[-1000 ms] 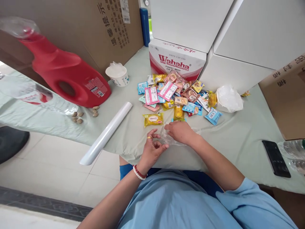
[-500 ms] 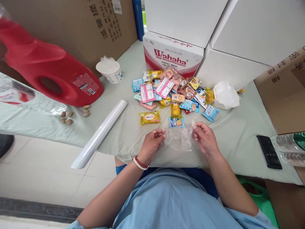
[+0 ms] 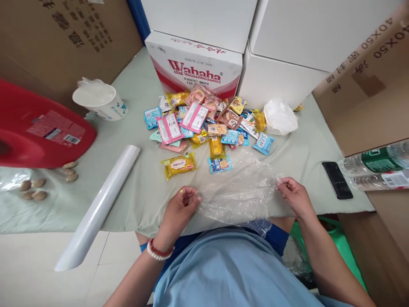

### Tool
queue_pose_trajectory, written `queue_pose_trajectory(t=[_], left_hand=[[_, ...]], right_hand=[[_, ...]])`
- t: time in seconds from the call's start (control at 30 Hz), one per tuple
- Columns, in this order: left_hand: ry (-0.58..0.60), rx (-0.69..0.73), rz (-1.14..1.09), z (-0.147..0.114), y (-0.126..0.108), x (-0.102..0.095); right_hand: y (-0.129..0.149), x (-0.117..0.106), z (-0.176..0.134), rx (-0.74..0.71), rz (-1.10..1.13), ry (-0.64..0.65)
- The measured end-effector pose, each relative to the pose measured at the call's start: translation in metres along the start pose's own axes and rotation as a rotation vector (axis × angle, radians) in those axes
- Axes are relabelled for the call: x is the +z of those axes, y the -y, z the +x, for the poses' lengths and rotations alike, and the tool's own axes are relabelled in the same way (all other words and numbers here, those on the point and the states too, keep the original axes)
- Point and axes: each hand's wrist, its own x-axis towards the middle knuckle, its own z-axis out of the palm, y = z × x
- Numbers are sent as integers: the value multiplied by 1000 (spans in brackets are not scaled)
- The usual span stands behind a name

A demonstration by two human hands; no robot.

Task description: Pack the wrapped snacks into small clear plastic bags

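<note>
A clear plastic bag (image 3: 236, 192) is spread between my two hands, just above the table's front edge. My left hand (image 3: 182, 209) pinches its left end, and my right hand (image 3: 295, 196) pinches the right end. Part of the film hangs below the table edge. Just beyond the bag lie a blue snack packet (image 3: 220, 164) and a yellow wrapped snack (image 3: 179, 165). Behind them a pile of small packaged snacks (image 3: 194, 117) rests against a white and red Wahaha box (image 3: 194, 70).
A rolled white sheet (image 3: 99, 204) overhangs the front edge at left, near a red jug (image 3: 41, 128) and several brown nuts (image 3: 33, 189). Paper cups stand at left (image 3: 110, 108) and right (image 3: 281, 117). A phone (image 3: 337, 179) and plastic bottles (image 3: 377, 164) lie at far right.
My hands have moved apart, and the crumpled plastic bag is now stretched out wider between them. The camera view has shifted closer and to the right.
</note>
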Motion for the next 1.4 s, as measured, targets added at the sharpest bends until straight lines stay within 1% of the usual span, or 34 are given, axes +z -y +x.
queue_pose_trajectory(t=[0.03, 0.07, 0.1, 0.13, 0.17, 0.2, 0.23, 0.27, 0.3, 0.33, 0.37, 0.4, 0.43, 0.47, 0.5, 0.53, 0.6, 0.63, 0.7, 0.77, 0.83, 0.93, 1.03, 1.1, 1.17, 1.23, 1.27, 1.33, 1.37, 1.4], left_hand=[[-23, 53, 131, -7, 6, -6], [-79, 132, 282, -13, 10, -11], [-151, 243, 439, -20, 13, -15], [-223, 385, 591, -27, 14, -18], [-268, 553, 721, -32, 12, -19], [-261, 735, 817, -36, 6, -19], [-193, 915, 877, -37, -2, -17], [-78, 1062, 914, -36, -13, -13], [64, 1151, 942, -32, -25, -9], [208, 1170, 978, -26, -37, -3], [308, 1102, 1044, -17, -48, 4], [345, 987, 1129, -8, -58, 11], [356, 904, 1206, 2, -65, 18], [346, 852, 1271, 12, -70, 24], [325, 844, 1316, 22, -71, 31], [306, 876, 1339, 30, -69, 36], [262, 949, 1323, 41, -58, 45], [236, 960, 1294, 44, -49, 47], [179, 926, 1232, 45, -30, 49], [116, 860, 1194, 40, -14, 48], [68, 806, 1184, 32, -3, 45], [32, 760, 1178, 21, 4, 40], [10, 733, 1180, 15, 7, 35], [3, 725, 1187, 12, 9, 33], [7, 722, 1193, 10, 10, 32], [16, 717, 1196, 9, 10, 32], [23, 713, 1196, 9, 10, 32], [34, 701, 1188, 9, 9, 33], [37, 693, 1178, 9, 8, 33], [39, 683, 1168, 9, 7, 33]], right_hand=[[3, 3, 4, -13, -3, 8], [6, 7, 7, -27, -8, 21], [9, 12, 10, -41, -15, 41], [12, 17, 13, -56, -22, 67], [15, 21, 16, -73, -27, 95], [17, 25, 19, -90, -29, 121], [19, 28, 21, -106, -29, 145], [21, 31, 23, -121, -27, 166], [23, 33, 25, -137, -27, 185], [24, 34, 27, -151, -30, 203], [25, 35, 29, -165, -33, 220], [26, 35, 31, -180, -35, 234], [27, 35, 34, -195, -36, 245], [26, 35, 37, -211, -34, 253], [26, 35, 41, -225, -32, 255], [25, 34, 45, -240, -28, 251], [21, 32, 55, -267, -31, 210], [18, 31, 60, -278, -42, 173], [10, 28, 67, -301, -94, 80], [1, 24, 69, -327, -196, 25], [-9, 20, 67, -359, -324, 27], [-18, 13, 64, -383, -460, 39], [-11, 8, 68, -362, -502, -6], [6, 10, 74, -391, -510, -52], [32, 21, 79, -463, -502, -61], [64, 44, 82, -540, -524, 23], [80, 59, 82, -576, -569, 96], [109, 98, 78, -618, -740, 240], [120, 119, 75, -622, -850, 290], [130, 141, 72, -609, -955, 313]])
